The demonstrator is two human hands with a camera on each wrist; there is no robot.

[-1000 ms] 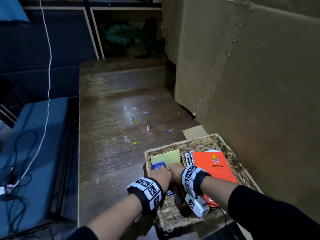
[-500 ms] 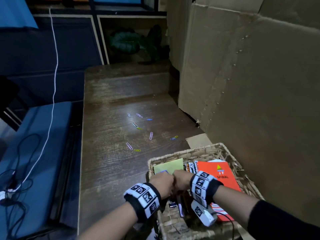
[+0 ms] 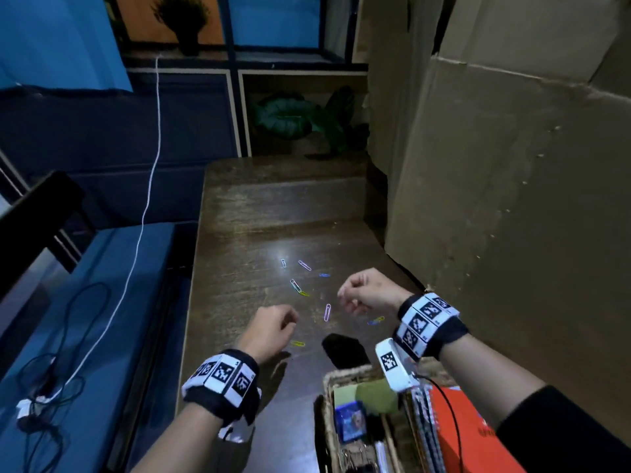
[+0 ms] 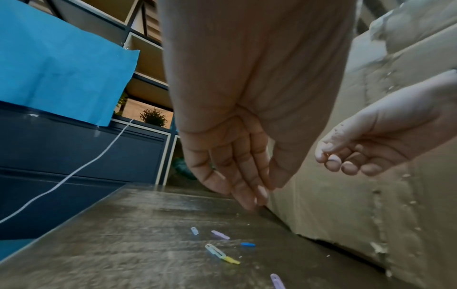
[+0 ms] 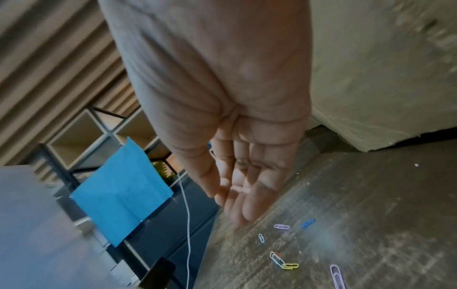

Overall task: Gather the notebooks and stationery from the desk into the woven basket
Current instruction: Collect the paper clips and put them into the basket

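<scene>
Both hands above table [image 3: 239,233], holding nothing: left hand [image 3: 269,331] fingers loosely curled, right hand [image 3: 370,291] likewise. Coloured paper clips [image 3: 300,288] scattered on the wood between and beyond them, none touched. Woven basket [image 3: 345,373] at near right table edge, holding orange notebook [image 3: 457,425], spiral pads, green sticky pad [image 3: 375,397], small blue item [image 3: 350,421]. Cardboard wall [image 3: 512,199] flanking right; white cable [image 3: 150,172] and blue bench at left.
</scene>
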